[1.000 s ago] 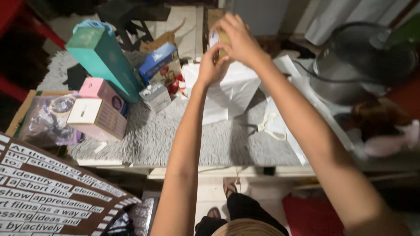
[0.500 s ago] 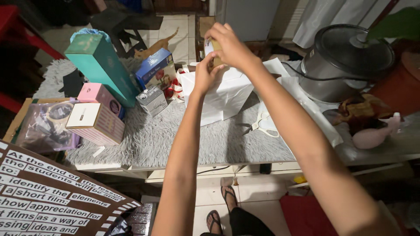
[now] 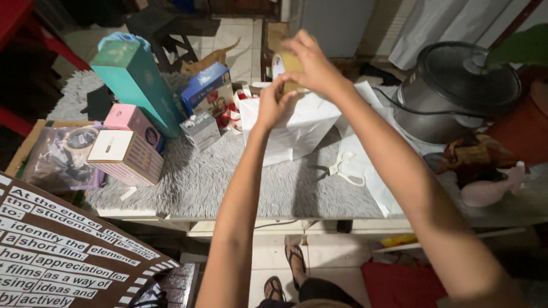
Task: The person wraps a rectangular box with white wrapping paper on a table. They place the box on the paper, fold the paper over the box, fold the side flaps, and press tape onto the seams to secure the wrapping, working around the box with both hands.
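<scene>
Gripping a tape roll (image 3: 287, 64), the right hand (image 3: 313, 63) closes around it; the left hand (image 3: 272, 102) apparently pinches its end above a white package (image 3: 297, 128).

Matt white paper bag (image 3: 297, 128), shaggy grey cloth (image 3: 240, 182)

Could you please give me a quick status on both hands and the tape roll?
Left hand and right hand both grip the tape roll, raised over the white box. Scissors lie apart on the mat. Nothing in the way.

My right hand (image 3: 311, 65) grips a roll of tape (image 3: 287, 64) above the white paper-wrapped box (image 3: 297, 125). My left hand (image 3: 273, 102) pinches its lower edge. White-handled scissors (image 3: 342, 168) lie near on the grey furry mat (image 3: 228, 182).
</scene>
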